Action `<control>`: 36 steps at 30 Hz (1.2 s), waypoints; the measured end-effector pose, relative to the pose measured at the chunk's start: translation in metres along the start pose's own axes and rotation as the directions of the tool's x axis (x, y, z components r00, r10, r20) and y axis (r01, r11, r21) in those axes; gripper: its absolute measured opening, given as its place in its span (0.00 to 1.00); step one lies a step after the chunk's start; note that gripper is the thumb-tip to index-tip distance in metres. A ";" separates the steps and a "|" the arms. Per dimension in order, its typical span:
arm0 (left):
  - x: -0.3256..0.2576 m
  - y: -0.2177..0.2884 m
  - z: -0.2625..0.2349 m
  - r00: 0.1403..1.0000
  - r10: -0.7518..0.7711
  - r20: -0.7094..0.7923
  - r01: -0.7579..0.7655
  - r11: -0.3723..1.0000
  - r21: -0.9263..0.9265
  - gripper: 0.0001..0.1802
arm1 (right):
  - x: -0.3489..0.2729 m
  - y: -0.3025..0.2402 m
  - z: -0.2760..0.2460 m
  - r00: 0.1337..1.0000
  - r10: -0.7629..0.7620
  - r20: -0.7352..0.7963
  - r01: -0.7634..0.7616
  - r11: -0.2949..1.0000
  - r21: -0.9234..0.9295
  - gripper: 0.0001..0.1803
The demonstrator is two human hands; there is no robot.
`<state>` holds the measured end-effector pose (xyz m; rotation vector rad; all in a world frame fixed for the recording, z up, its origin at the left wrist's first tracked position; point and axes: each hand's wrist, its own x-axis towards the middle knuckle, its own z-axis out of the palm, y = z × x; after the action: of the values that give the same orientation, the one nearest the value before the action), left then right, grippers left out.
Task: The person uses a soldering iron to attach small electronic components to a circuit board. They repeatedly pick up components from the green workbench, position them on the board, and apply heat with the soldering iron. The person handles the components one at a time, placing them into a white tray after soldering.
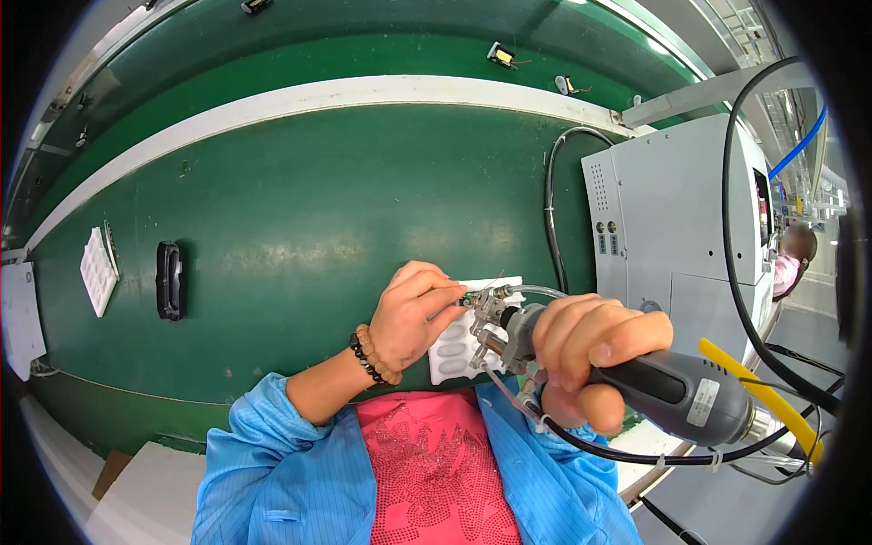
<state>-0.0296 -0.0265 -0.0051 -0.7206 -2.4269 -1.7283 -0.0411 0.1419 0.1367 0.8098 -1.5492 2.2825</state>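
My right hand [595, 354] is wrapped round the body of a grey-and-black handheld power tool [668, 386]. Metal fittings and thin clear tubes sit at its front end, which points left toward my other hand. The fingers of my left hand [416, 313] are pinched together right at the tool's metal tip. A small dark piece seems to be between them, too covered to name. Under the tip and the fingertips lies a white tray [451, 350] with rounded pockets, partly hidden by the tool.
A large grey machine box [677, 209] with a black cable stands at the right. Toward the left lie a black oblong case [170, 282] and another white tray [98, 271]. Beyond the white rail [363, 91], small wired components [501, 56] rest on a green strip. A person sits at far right.
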 end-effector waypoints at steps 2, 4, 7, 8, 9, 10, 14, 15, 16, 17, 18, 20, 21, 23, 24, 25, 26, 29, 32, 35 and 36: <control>0.001 0.002 0.000 1.000 -0.007 -0.002 0.007 1.000 -0.007 0.17 | 0.003 -0.001 0.002 0.999 0.039 0.003 -0.039 0.999 0.006 0.26; 0.000 0.003 0.000 1.000 -0.019 -0.003 0.018 1.000 -0.012 0.16 | 0.004 0.001 0.006 0.998 0.062 -0.006 -0.062 0.998 -0.018 0.25; 0.001 0.002 -0.001 1.000 -0.019 -0.003 0.019 1.000 -0.017 0.16 | 0.005 0.001 0.006 0.996 0.086 0.014 -0.085 0.996 -0.027 0.24; 0.001 0.002 -0.001 1.000 -0.015 -0.001 0.015 1.000 -0.018 0.16 | 0.005 0.001 0.004 0.996 0.091 0.025 -0.090 0.996 -0.026 0.25; 0.002 0.002 -0.001 1.000 -0.011 -0.001 0.011 1.000 -0.018 0.16 | 0.005 0.002 0.004 0.997 0.076 0.017 -0.075 0.997 -0.020 0.25; 0.001 0.002 -0.002 1.000 -0.007 -0.001 0.007 1.000 -0.017 0.15 | 0.004 0.002 0.004 0.998 0.060 0.010 -0.060 0.998 -0.013 0.26; 0.003 0.002 -0.003 1.000 0.014 0.006 -0.013 1.000 -0.008 0.14 | 0.009 -0.018 0.003 0.992 -0.112 0.063 0.112 0.994 -0.001 0.26; 0.006 0.003 -0.002 1.000 0.019 0.021 -0.019 1.000 -0.016 0.15 | 0.010 -0.032 0.005 0.989 -0.148 0.028 0.149 0.988 -0.039 0.26; 0.010 0.005 0.000 0.999 0.027 0.036 -0.026 0.999 -0.025 0.15 | 0.011 -0.047 0.007 0.983 -0.186 -0.006 0.185 0.979 -0.081 0.25; 0.007 0.003 -0.002 0.999 0.013 0.033 -0.013 1.000 -0.007 0.15 | 0.009 -0.052 0.006 0.982 -0.190 -0.015 0.189 0.980 -0.066 0.25; 0.007 0.006 -0.005 1.000 0.010 0.022 -0.011 0.999 0.032 0.15 | 0.007 -0.057 0.003 0.984 -0.178 -0.011 0.177 0.981 -0.076 0.24; 0.010 0.017 -0.013 1.000 0.010 0.007 -0.010 0.995 0.096 0.14 | 0.005 -0.076 0.000 0.998 -0.039 0.043 0.044 0.993 -0.108 0.23; 0.013 0.020 -0.016 1.000 -0.002 0.005 0.001 0.997 0.081 0.13 | -0.001 -0.078 0.000 0.999 -0.036 -0.015 0.035 0.998 -0.053 0.20; 0.025 0.023 -0.027 0.994 -0.062 0.088 0.063 0.998 -0.014 0.14 | -0.009 -0.080 -0.004 0.999 -0.015 0.032 0.018 0.997 -0.077 0.22; 0.030 0.023 -0.034 0.987 -0.096 0.132 0.103 0.993 -0.053 0.14 | -0.008 -0.079 -0.005 0.999 -0.002 0.052 0.007 0.997 -0.083 0.24; 0.040 0.021 -0.042 0.981 -0.098 0.168 0.106 0.993 -0.042 0.14 | -0.001 -0.076 -0.003 0.992 -0.072 0.108 0.078 0.995 -0.060 0.28; 0.052 0.014 -0.049 0.985 -0.084 0.154 0.084 0.996 0.006 0.13 | -0.002 -0.077 -0.004 0.990 -0.072 0.120 0.083 0.993 -0.088 0.28; 0.098 -0.015 -0.070 0.994 -0.067 0.091 0.051 0.984 0.171 0.13 | -0.003 -0.079 -0.008 0.986 -0.068 0.153 0.092 0.983 -0.156 0.28; 0.164 -0.066 -0.090 0.989 -0.069 -0.131 0.112 0.928 0.356 0.12 | -0.017 -0.085 -0.024 0.989 0.070 0.133 -0.066 0.997 -0.030 0.18; 0.234 -0.123 -0.121 0.931 0.083 -0.355 0.143 0.812 0.565 0.15 | -0.018 -0.084 -0.027 0.992 0.034 0.121 -0.030 0.999 -0.035 0.20; 0.250 -0.128 -0.124 0.893 0.237 -0.382 0.135 0.670 0.730 0.17 | -0.016 -0.084 -0.029 0.989 0.032 0.144 -0.021 0.997 -0.079 0.23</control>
<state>-0.3295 -0.0896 0.0096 -0.2253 -2.3912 -0.6035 0.0062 0.2026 0.1840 0.9590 -1.7095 2.2097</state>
